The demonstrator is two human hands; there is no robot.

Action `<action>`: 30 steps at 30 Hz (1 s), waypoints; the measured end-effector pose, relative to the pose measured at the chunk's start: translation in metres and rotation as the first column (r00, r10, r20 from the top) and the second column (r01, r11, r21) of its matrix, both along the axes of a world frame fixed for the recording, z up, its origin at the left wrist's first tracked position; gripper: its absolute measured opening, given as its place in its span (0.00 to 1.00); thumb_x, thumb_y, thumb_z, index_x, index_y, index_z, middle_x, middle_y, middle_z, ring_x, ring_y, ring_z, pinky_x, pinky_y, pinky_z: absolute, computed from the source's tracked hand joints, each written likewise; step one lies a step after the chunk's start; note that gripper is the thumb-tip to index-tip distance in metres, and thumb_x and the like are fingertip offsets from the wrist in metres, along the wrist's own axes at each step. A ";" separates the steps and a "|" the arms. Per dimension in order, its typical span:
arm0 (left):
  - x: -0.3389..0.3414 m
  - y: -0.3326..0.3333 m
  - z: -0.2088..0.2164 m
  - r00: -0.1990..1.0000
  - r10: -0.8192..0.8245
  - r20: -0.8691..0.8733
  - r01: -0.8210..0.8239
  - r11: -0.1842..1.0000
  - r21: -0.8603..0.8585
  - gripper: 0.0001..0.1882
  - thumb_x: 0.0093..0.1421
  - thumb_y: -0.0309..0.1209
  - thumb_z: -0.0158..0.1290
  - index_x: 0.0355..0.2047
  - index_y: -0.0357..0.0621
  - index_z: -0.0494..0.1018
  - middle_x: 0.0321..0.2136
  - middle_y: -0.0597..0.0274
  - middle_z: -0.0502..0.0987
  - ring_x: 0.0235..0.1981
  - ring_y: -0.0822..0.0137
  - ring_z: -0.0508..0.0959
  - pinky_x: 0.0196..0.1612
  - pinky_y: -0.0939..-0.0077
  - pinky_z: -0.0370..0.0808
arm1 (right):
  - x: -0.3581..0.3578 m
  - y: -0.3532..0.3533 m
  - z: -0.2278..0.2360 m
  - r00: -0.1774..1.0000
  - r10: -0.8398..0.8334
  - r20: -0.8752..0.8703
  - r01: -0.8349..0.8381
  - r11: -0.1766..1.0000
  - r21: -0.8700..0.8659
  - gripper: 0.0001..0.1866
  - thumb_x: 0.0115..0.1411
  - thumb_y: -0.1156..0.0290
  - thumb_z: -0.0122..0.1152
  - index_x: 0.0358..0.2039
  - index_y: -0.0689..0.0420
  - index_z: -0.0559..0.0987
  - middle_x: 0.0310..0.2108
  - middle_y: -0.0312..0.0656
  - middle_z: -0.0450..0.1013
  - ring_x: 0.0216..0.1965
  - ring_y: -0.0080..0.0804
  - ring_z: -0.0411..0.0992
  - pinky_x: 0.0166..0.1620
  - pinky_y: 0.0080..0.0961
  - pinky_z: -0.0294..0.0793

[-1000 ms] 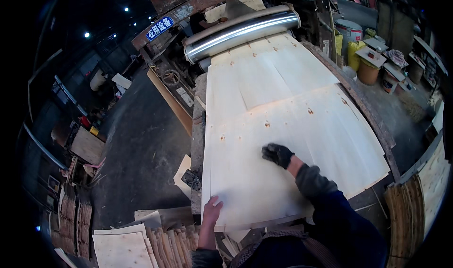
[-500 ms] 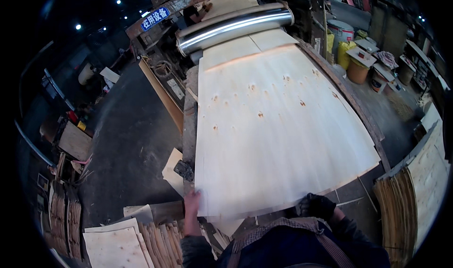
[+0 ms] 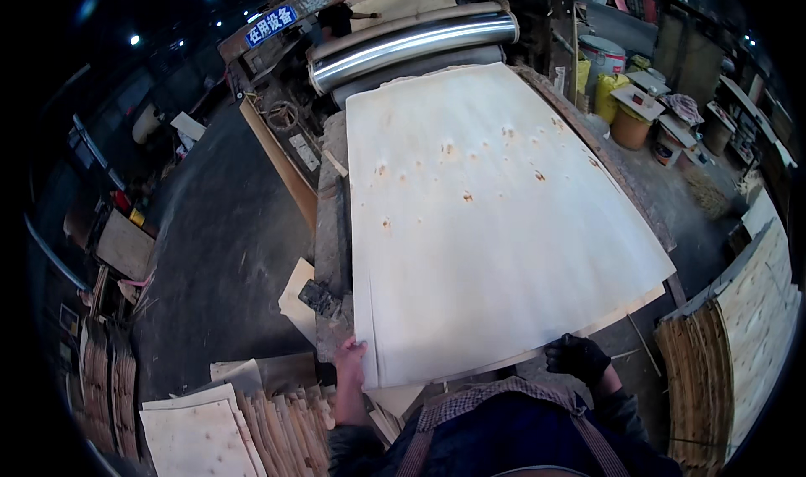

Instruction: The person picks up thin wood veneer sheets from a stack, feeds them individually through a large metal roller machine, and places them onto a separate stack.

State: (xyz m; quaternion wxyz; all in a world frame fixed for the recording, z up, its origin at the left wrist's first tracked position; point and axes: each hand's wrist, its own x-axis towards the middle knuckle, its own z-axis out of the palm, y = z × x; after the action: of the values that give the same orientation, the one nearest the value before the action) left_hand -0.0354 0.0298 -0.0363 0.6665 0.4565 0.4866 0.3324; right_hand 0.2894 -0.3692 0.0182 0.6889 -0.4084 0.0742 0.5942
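Observation:
A large pale wood veneer sheet point(image 3: 495, 250) with several brown knots lies flat before me, its far edge close to the shiny metal roller point(image 3: 416, 47). My left hand point(image 3: 349, 363), bare, grips the sheet's near left corner, thumb on top. At the near edge, toward the right, my right hand point(image 3: 579, 357) in a black glove is closed on the border of the sheet; its fingertips are hidden. The edge of another sheet point(image 3: 625, 307) shows beneath the top one at the right.
Stacked veneer point(image 3: 201, 439) stands at lower left, and a taller veneer stack point(image 3: 701, 385) at lower right. A rail point(image 3: 579, 141) borders the sheet's right side. Behind the roller, a person's arm point(image 3: 363, 15) reaches over another sheet. Buckets and a brown drum point(image 3: 631, 128) stand at far right.
The sheet piece that lay under the roller is gone from this side, and the top sheet's far edge now shows. My right hand has shifted slightly right along the near edge.

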 end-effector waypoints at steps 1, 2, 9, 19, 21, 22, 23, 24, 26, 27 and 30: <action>0.006 0.000 -0.003 1.000 0.022 -0.011 -0.022 0.999 0.033 0.15 0.48 0.17 0.52 0.38 0.36 0.72 0.31 0.63 0.75 0.29 0.72 0.73 0.34 0.79 0.69 | 0.003 -0.001 0.004 1.000 -0.011 0.028 0.011 1.000 -0.029 0.17 0.59 0.62 0.50 0.39 0.63 0.74 0.36 0.48 0.74 0.36 0.45 0.73 0.43 0.44 0.72; 0.012 0.001 -0.007 0.999 0.045 -0.020 -0.043 0.997 0.065 0.15 0.48 0.17 0.53 0.39 0.35 0.72 0.30 0.63 0.75 0.29 0.72 0.73 0.34 0.80 0.69 | 0.005 0.000 0.009 0.999 -0.023 0.046 0.024 0.999 -0.023 0.17 0.58 0.62 0.50 0.39 0.64 0.74 0.36 0.49 0.74 0.36 0.46 0.73 0.43 0.44 0.72; 0.029 0.009 -0.001 0.958 0.123 -0.259 -0.070 0.976 0.205 0.13 0.45 0.19 0.54 0.35 0.34 0.74 0.28 0.65 0.75 0.27 0.75 0.72 0.32 0.81 0.68 | 0.036 -0.004 0.021 0.971 -0.178 0.162 0.166 0.982 0.088 0.16 0.56 0.66 0.52 0.40 0.65 0.73 0.35 0.52 0.74 0.35 0.48 0.73 0.41 0.44 0.74; 0.058 0.016 0.006 0.576 0.449 -0.683 0.300 0.661 0.688 0.28 0.50 0.38 0.55 0.47 0.34 0.64 0.45 0.42 0.67 0.44 0.46 0.70 0.44 0.60 0.69 | 0.117 0.014 0.010 0.631 -0.489 0.602 0.506 0.848 0.157 0.16 0.55 0.73 0.56 0.45 0.60 0.71 0.35 0.46 0.73 0.35 0.33 0.73 0.39 0.28 0.74; 0.079 0.023 0.002 0.581 0.363 -0.729 0.241 0.778 0.580 0.32 0.52 0.43 0.52 0.53 0.37 0.59 0.49 0.43 0.64 0.47 0.46 0.68 0.48 0.58 0.66 | 0.135 0.030 -0.004 0.438 -0.540 0.719 0.514 0.806 0.293 0.18 0.54 0.75 0.57 0.47 0.58 0.71 0.41 0.44 0.71 0.40 0.30 0.71 0.41 0.24 0.73; 0.087 0.019 0.000 0.495 0.368 -0.787 0.263 0.800 0.539 0.32 0.53 0.45 0.50 0.53 0.37 0.57 0.50 0.44 0.63 0.48 0.46 0.66 0.49 0.56 0.63 | 0.142 0.038 -0.008 0.357 -0.391 0.848 0.504 0.845 0.177 0.20 0.53 0.77 0.57 0.48 0.58 0.70 0.46 0.43 0.69 0.45 0.31 0.68 0.46 0.24 0.70; 0.098 0.014 -0.001 0.403 0.370 -0.837 0.281 0.821 0.498 0.33 0.54 0.46 0.48 0.54 0.38 0.56 0.51 0.45 0.62 0.50 0.46 0.65 0.51 0.54 0.61 | 0.147 0.048 -0.012 0.023 -0.060 0.998 0.548 0.835 0.038 0.24 0.50 0.76 0.59 0.50 0.59 0.68 0.49 0.43 0.66 0.49 0.37 0.66 0.51 0.28 0.67; 0.106 0.010 -0.001 0.305 0.368 -0.878 0.292 0.842 0.454 0.34 0.55 0.48 0.46 0.55 0.38 0.54 0.52 0.46 0.61 0.51 0.46 0.63 0.52 0.52 0.59 | 0.146 0.060 -0.008 -0.066 0.066 0.996 0.532 0.846 -0.021 0.28 0.48 0.74 0.60 0.51 0.59 0.67 0.51 0.44 0.65 0.52 0.39 0.63 0.53 0.30 0.63; 0.113 -0.001 -0.005 0.272 0.459 -0.845 0.301 0.794 0.528 0.34 0.55 0.49 0.45 0.56 0.39 0.54 0.53 0.47 0.60 0.53 0.47 0.61 0.53 0.50 0.56 | 0.149 0.079 -0.012 -0.153 0.248 0.957 0.465 0.872 -0.152 0.34 0.44 0.66 0.63 0.54 0.58 0.64 0.56 0.47 0.58 0.59 0.43 0.53 0.60 0.36 0.51; 0.115 -0.004 -0.008 0.257 0.502 -0.826 0.310 0.767 0.562 0.34 0.56 0.49 0.44 0.56 0.40 0.54 0.54 0.48 0.60 0.54 0.48 0.60 0.54 0.49 0.55 | 0.148 0.088 -0.019 -0.198 0.434 0.879 0.466 0.831 -0.305 0.32 0.48 0.59 0.58 0.53 0.57 0.64 0.58 0.47 0.55 0.61 0.46 0.47 0.61 0.45 0.44; 0.118 -0.002 -0.009 0.243 0.491 -0.837 0.311 0.778 0.547 0.34 0.56 0.48 0.44 0.57 0.40 0.53 0.55 0.50 0.59 0.55 0.50 0.59 0.54 0.51 0.54 | 0.138 0.103 -0.031 -0.309 0.712 0.630 0.464 0.691 -0.554 0.29 0.53 0.53 0.48 0.53 0.55 0.65 0.59 0.48 0.52 0.62 0.55 0.42 0.60 0.56 0.35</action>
State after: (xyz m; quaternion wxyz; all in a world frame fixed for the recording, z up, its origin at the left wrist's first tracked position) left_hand 0.0823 0.0274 -0.0455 0.0095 0.7186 0.6767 0.1601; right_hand 0.4276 -0.2663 -0.0132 0.1432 -0.9249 -0.3520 0.0125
